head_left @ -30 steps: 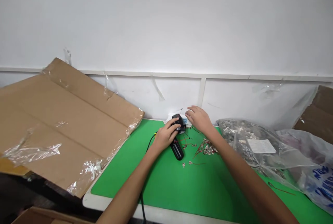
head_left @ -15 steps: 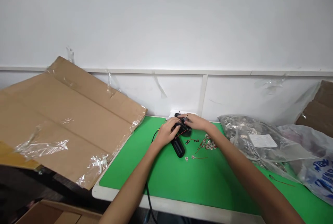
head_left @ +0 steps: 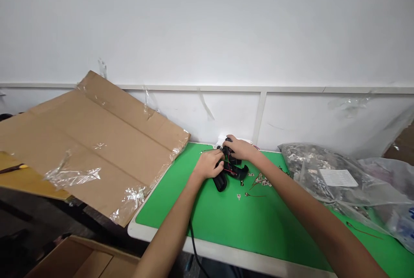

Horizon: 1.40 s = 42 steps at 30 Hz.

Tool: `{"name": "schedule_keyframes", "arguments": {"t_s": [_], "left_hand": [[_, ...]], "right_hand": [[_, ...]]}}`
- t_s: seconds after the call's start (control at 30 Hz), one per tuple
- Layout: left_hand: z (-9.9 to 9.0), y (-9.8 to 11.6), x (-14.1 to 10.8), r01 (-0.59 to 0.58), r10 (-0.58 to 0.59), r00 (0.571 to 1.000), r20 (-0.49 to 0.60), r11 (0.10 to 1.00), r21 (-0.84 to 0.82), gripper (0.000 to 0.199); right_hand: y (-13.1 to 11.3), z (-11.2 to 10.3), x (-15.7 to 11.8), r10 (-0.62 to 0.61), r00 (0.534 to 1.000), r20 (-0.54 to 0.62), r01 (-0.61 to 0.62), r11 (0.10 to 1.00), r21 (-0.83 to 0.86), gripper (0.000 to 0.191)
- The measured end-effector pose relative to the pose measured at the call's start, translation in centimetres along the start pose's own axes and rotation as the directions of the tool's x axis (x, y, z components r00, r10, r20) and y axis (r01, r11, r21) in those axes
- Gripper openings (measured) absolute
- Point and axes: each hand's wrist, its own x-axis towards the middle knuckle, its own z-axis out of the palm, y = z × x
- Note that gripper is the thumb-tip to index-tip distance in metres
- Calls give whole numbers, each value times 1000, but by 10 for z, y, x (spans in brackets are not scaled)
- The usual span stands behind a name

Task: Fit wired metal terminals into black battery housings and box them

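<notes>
One left hand [head_left: 208,164], one right hand [head_left: 239,148], gripping rounded, smooth black parts [head_left: 220,182].

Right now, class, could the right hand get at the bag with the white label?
Probably yes: the right hand is on black parts, but the bag lies beside its forearm, with nothing tall between.

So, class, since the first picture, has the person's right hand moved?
Yes. The right hand has moved left, judged against the upright strip on the wall.
</notes>
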Motion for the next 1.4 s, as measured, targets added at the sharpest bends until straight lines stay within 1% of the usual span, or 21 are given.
{"name": "schedule_keyframes", "arguments": {"t_s": [0.1,0.17,0.27,0.37,0.43,0.47,0.53,0.6,0.67,0.7,0.73,0.8,0.87,0.93,1.0,1.1,1.17,1.23,1.3,1.37,1.4], "left_hand": [[4,3,0,93,-90,995,-31,992,88,19],[6,7,2,171,-163,984,-70,976,138,20],[7,16,9,263,-246,962,-118,949,175,25],[2,20,13,283,-262,956,-133,943,175,25],[-5,17,11,248,-235,966,-106,960,128,36],[-10,14,9,223,-217,973,-75,972,81,44],[-20,11,3,167,-164,986,39,981,-94,52],[-32,16,-2,170,-161,984,71,974,-150,43],[-44,34,0,201,-204,978,-39,976,-82,38],[-49,47,4,207,-212,973,-88,977,-60,43],[-51,62,10,199,-205,974,-99,978,-62,49],[-50,94,28,153,-157,987,-39,983,-98,63],[-38,120,46,39,-42,999,-15,987,-158,79],[-18,136,61,-94,94,996,-13,965,-247,82],[6,143,69,-145,146,989,-19,938,-316,70],[36,141,72,-81,73,997,-35,892,-445,51],[46,136,72,0,-55,996,-76,807,-590,41],[49,132,73,101,-238,968,-74,645,-757,37],[49,129,75,181,-380,925,7,424,-887,40],[48,127,76,224,-431,896,109,226,-948,44],[47,128,75,234,-439,886,146,154,-960,45]], "right_hand": [[5,1,-10,70,992,-108,-61,995,83,53],[12,1,-20,152,961,-232,-105,973,206,55],[22,-3,-39,286,873,-395,-101,898,428,53],[28,-11,-64,469,757,-456,-71,752,655,50],[30,-16,-84,588,696,-411,-68,625,778,54],[30,-18,-95,632,680,-370,-74,562,824,56],[30,-21,-117,674,680,-289,-72,454,888,61],[27,-22,-135,702,675,-229,-32,338,940,60],[22,-21,-148,717,687,-117,19,143,990,57],[19,-21,-152,710,703,-43,35,27,999,56],[16,-20,-155,688,725,32,37,-85,996,55],[8,-18,-159,621,771,144,20,-249,968,55],[2,-14,-161,558,807,194,-1,-328,945,53],[-1,-9,-165,520,827,212,-26,-342,939,52],[-1,-5,-170,478,838,263,-109,-326,939,50],[1,-6,-178,401,832,384,-292,-271,917,51],[1,-13,-183,363,831,421,-367,-211,906,58],[0,-20,-186,334,841,425,-400,-144,905,64],[-2,-25,-186,310,858,409,-410,-65,910,64],[-3,-25,-186,299,876,378,-401,15,916,58],[-3,-22,-185,299,884,359,-391,54,919,54]]}}
